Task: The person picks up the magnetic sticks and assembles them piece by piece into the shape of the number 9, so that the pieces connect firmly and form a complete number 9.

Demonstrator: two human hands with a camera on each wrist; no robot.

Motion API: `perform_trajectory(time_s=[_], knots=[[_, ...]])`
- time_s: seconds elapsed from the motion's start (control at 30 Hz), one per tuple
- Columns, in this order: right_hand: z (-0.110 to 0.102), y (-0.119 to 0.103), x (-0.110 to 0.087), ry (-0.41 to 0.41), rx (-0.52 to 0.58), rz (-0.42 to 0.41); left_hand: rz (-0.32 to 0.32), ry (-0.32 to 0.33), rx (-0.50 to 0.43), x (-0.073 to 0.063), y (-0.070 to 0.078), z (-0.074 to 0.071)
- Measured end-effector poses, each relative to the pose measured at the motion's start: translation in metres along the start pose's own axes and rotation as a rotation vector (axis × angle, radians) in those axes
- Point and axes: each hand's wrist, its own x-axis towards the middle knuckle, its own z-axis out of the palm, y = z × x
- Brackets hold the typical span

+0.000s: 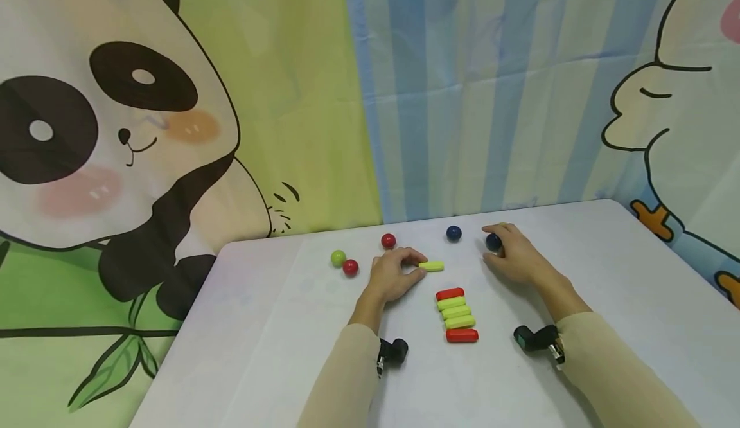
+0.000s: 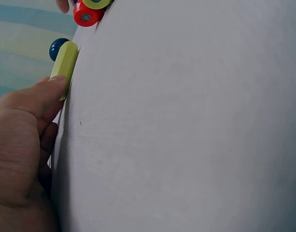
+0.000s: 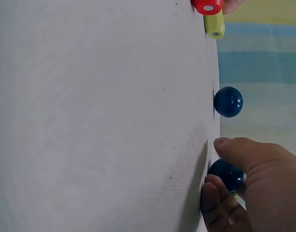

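Observation:
My left hand [image 1: 392,275] pinches one end of a short yellow-green rod [image 1: 432,266] between thumb and fingers, low over the white table. In the left wrist view the thumb lies along the ribbed rod [image 2: 65,64]. My right hand [image 1: 516,253] reaches around a dark blue ball [image 1: 493,242], with thumb and fingers spread on either side of it. The right wrist view shows the thumb apart from this ball [image 3: 227,173], and fingertips right at its lower side. A bit of something yellow-green shows behind that hand, mostly hidden.
Between the forearms lies a row of rods, with several yellow-green ones between a red rod [image 1: 450,294] and another red rod [image 1: 462,335]. Another blue ball [image 1: 453,233] sits at the back. Two red balls [image 1: 350,267] and a green ball [image 1: 338,258] lie left of the left hand.

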Motion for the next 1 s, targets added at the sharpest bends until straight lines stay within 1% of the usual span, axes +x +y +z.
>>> perform_trajectory(time_s=[0.23, 0.33, 0.53, 0.77, 0.87, 1.0], knots=[[0.001, 0.001, -0.003, 0.006, -0.011, -0.033, 0.011, 0.002, 0.020, 0.000, 0.001, 0.002], [0.001, 0.000, -0.003, -0.003, -0.013, -0.037, 0.005, -0.002, 0.027, 0.000, 0.000, 0.002], [0.000, -0.007, 0.000, -0.021, -0.025, -0.020, -0.001, -0.001, 0.035, 0.001, 0.000, 0.001], [0.002, -0.011, -0.001, -0.074, 0.035, 0.005, 0.001, -0.006, 0.033, 0.002, -0.001, 0.001], [0.005, -0.011, -0.002, -0.087, 0.053, -0.014, 0.001, -0.008, 0.034, 0.002, -0.001, 0.002], [0.008, -0.015, -0.002, -0.087, 0.050, -0.056, -0.002, -0.010, 0.034, 0.002, -0.001, 0.002]])
